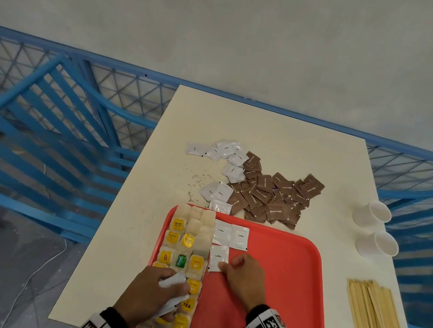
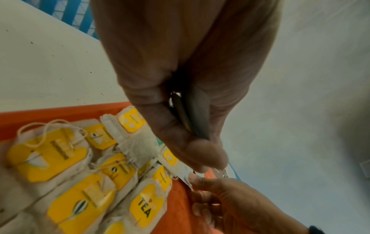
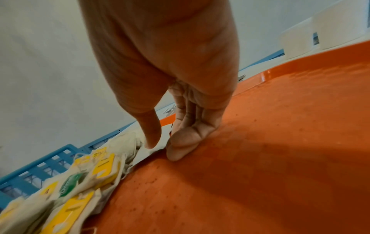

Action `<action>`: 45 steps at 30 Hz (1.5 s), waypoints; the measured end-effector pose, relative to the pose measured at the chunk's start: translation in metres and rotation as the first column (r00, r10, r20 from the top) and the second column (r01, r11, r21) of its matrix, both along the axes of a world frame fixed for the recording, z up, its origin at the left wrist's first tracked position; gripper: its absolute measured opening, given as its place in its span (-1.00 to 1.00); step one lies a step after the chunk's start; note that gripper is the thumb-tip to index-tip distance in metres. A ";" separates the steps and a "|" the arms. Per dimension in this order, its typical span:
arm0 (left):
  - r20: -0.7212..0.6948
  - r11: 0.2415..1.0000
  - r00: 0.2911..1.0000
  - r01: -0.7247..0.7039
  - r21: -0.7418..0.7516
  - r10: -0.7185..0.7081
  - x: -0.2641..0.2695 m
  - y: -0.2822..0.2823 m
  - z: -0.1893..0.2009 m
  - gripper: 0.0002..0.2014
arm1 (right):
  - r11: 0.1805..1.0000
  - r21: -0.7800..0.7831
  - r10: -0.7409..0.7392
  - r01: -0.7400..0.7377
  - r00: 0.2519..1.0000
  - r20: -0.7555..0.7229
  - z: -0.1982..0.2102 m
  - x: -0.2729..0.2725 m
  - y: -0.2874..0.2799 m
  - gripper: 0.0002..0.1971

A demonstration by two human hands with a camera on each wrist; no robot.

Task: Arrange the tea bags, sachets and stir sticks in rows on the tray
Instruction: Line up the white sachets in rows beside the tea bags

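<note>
A red tray [image 1: 277, 278] lies at the table's near edge. Tea bags [image 1: 187, 246] with yellow tags fill rows along its left side, also seen in the left wrist view [image 2: 66, 158]. Two white coffee sachets [image 1: 230, 234] lie side by side at the tray's far edge, and a third sachet [image 1: 217, 255] lies below them. My right hand [image 1: 224, 266] pinches that third sachet's near corner, thumb [image 3: 152, 140] on top of it. My left hand [image 1: 174, 294] hovers over the tea bags and grips a small bundle of white sachets [image 2: 192, 114].
Brown sugar sachets [image 1: 274, 197] and loose white sachets [image 1: 227, 154] lie piled on the table beyond the tray. Wooden stir sticks [image 1: 374, 319] lie right of the tray, two paper cups [image 1: 375, 214] behind them. Tea crumbs [image 1: 199, 179] dot the table. Blue railing [image 1: 49, 118] stands left.
</note>
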State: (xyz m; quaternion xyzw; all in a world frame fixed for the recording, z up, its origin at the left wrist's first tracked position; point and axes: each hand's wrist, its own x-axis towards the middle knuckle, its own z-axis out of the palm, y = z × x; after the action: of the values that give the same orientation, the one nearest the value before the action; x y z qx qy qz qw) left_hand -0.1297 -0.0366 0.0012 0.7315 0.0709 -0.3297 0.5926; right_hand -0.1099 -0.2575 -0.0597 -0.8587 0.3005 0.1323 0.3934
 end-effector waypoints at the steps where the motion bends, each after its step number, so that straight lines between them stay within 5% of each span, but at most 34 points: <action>1: 0.003 1.000 1.000 0.002 0.002 -0.002 0.000 0.000 0.000 -0.66 | 1.000 -0.003 0.011 -0.011 1.000 0.008 -0.001 0.001 0.003 -0.70; 10: -0.019 1.000 1.000 -0.016 -0.025 0.016 0.001 0.006 0.001 -0.67 | 0.985 -0.120 0.123 -0.121 0.992 0.012 0.000 -0.001 0.005 -0.72; 16: 0.000 1.000 1.000 -0.022 -0.018 0.022 0.001 0.006 -0.003 -0.62 | 0.916 -0.154 0.385 -0.371 0.920 0.074 -0.004 -0.009 0.006 -0.62; 28: 0.006 0.995 0.998 -0.062 -0.074 0.063 0.001 0.003 -0.001 -0.62 | 0.927 -0.120 0.370 -0.356 0.919 0.136 -0.002 -0.004 0.007 -0.73; 32: -0.044 0.982 0.990 -0.138 -0.128 0.133 0.007 -0.005 0.007 -0.58 | 0.962 0.018 0.257 -0.272 0.927 0.272 0.033 -0.009 0.006 -0.86; 36: -0.027 0.971 0.992 -0.123 -0.206 0.120 0.010 -0.025 0.016 -0.62 | 0.860 0.345 0.288 -0.375 0.916 0.279 0.075 -0.024 0.013 -0.76; 45: 0.098 0.984 0.995 0.011 -0.175 0.006 0.005 -0.050 0.019 -0.58 | 0.819 0.543 0.013 -0.185 0.953 0.304 0.096 -0.036 -0.022 -0.69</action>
State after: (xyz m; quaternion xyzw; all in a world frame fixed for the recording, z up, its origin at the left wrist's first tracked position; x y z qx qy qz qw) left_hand -0.1245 -0.0866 0.0204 0.6917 0.0115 -0.2992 0.6571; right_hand -0.1457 -0.2796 0.0362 -0.7281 0.1422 0.1102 0.6614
